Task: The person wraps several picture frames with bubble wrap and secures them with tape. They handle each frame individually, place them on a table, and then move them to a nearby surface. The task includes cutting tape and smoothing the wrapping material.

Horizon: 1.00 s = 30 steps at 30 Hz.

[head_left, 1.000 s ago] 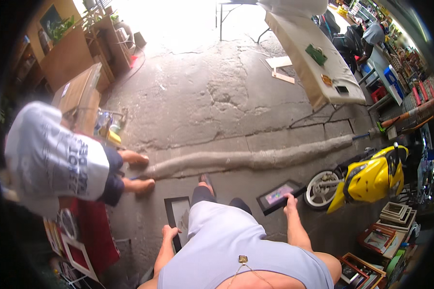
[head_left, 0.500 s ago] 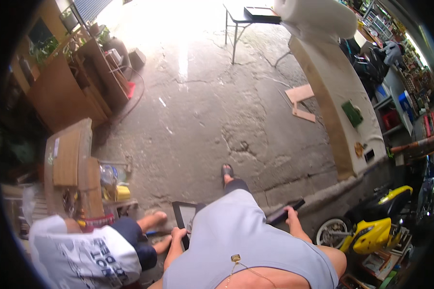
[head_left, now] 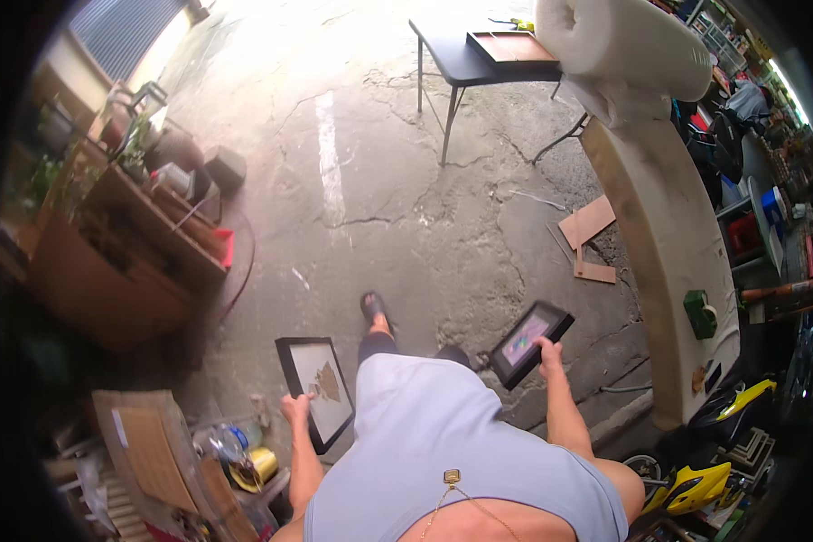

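Down at my left side, my left hand (head_left: 296, 406) is closed on the edge of a black picture frame (head_left: 322, 390) with a pale panel and a brownish shape in it. My right hand (head_left: 548, 355) grips a smaller black frame (head_left: 531, 342) holding a pink, multicoloured picture, out to my right. Between them are my grey top and my sandalled foot (head_left: 373, 307), which is on the cracked concrete floor (head_left: 397, 235).
Ahead stands a black folding table (head_left: 467, 72) with a shallow tray (head_left: 504, 47). A cloth-covered table (head_left: 649, 235) bearing a white foam roll (head_left: 623, 45) runs along the right, beside wooden pieces (head_left: 590, 219) and a yellow motorbike (head_left: 696, 488). Boards (head_left: 108, 280) lean at left.
I have moved forward past the co-worker and the long grey roll on the floor; both have left view. The tables are closer. Both frames remain held.
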Motion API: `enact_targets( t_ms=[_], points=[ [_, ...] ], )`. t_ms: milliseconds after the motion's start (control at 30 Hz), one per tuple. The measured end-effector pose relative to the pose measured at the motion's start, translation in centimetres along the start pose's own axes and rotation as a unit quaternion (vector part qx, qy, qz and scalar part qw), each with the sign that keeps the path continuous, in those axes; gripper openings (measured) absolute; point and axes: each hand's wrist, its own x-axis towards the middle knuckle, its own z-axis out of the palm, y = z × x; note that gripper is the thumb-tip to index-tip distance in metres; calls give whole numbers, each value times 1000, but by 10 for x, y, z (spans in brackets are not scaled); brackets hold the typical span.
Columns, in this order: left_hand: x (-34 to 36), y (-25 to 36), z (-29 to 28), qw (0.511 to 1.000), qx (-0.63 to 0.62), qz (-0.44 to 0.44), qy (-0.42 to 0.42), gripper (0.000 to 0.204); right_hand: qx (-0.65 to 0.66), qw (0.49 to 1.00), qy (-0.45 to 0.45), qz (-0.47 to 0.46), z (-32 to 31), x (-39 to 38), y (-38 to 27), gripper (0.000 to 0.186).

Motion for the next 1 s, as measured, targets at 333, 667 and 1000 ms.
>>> enact_targets(
  t_ms=[333,667,1000],
  points=[
    [267,420,-69,932,-307,182,-65,35,171,980,-3,-106,267,46,-264,30],
    [421,781,-49,737,-575,75,-347,32,248,957,38,-147,430,123,-439,35],
    [490,1095,162,693,-482,112,-524,11,310,927,97,-186,567,190,-577,39]
  ],
)
